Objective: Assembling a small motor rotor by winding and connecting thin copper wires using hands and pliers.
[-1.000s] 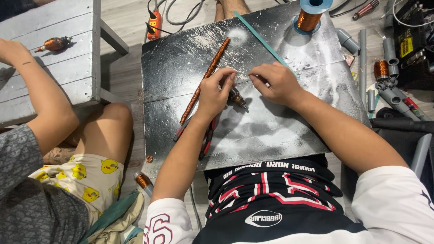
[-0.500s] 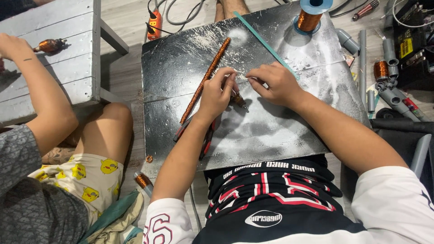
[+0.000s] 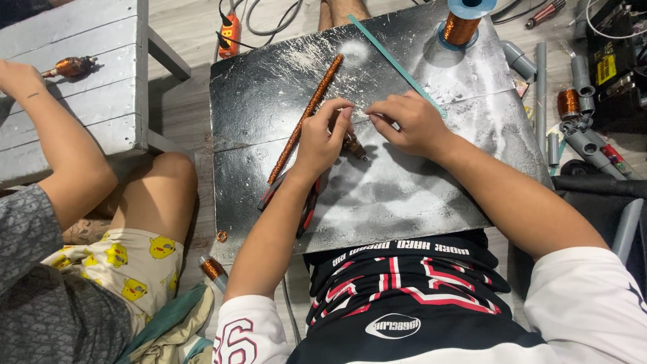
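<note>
Far out beyond the left hand, on a grey slatted bench (image 3: 87, 101): a neighbour's forearm (image 3: 60, 155) and a small copper-wound piece (image 3: 71, 66) lying just past that person's fingers.

Nearer in, angled across the dark dusty desk (image 3: 404, 202): a long copper-wound rod (image 3: 306, 118), its middle just outside the left hand. Below that wrist, red-handled pliers (image 3: 303, 202), partly hidden under the forearm.

Left hand (image 3: 320, 138): fingers curled, thumb and forefinger pressed together at the tips, seemingly pinching a thin wire too fine to make out. Under its palm, a small dark copper-wound part (image 3: 352, 143), poking out toward the right hand.

Right hand (image 3: 411, 125): fingertips bunched, almost meeting those of the left hand, pinching the same spot.

Beyond the right hand: a thin teal strip (image 3: 394, 62) and a spool of copper wire (image 3: 461, 25). Farther right, off the desk: grey pipe pieces (image 3: 573, 128).
</note>
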